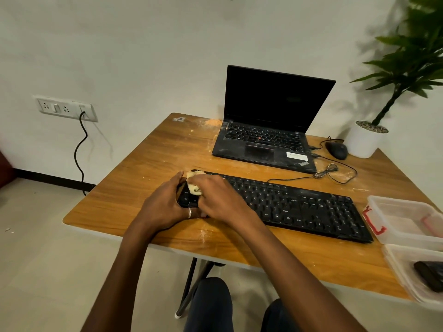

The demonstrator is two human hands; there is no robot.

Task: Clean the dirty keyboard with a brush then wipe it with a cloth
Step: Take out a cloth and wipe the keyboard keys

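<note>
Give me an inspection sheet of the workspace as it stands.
Surface: table wood, dusty in patches.
Job's things: keyboard flat on table; cloth on its left end.
Clutter: laptop open, screen dark; mouse; two tubs, dark item in the nearer.
Grippers: left hand grips keyboard's left end; right hand holds cloth on keys.
Cables: cable looped between laptop and keyboard; wall lead hangs from socket.
Surroundings: plant at table's far right; white wall.

Light: soft, moderately bright indoor; plant (412,61) casts a blurred shadow on the wall (143,44), cable (75,155) a faint one to its right. Picture: centre sharp, plant leaves smeared, wide-angle bending at the borders, table (119,212) edges bowed.
</note>
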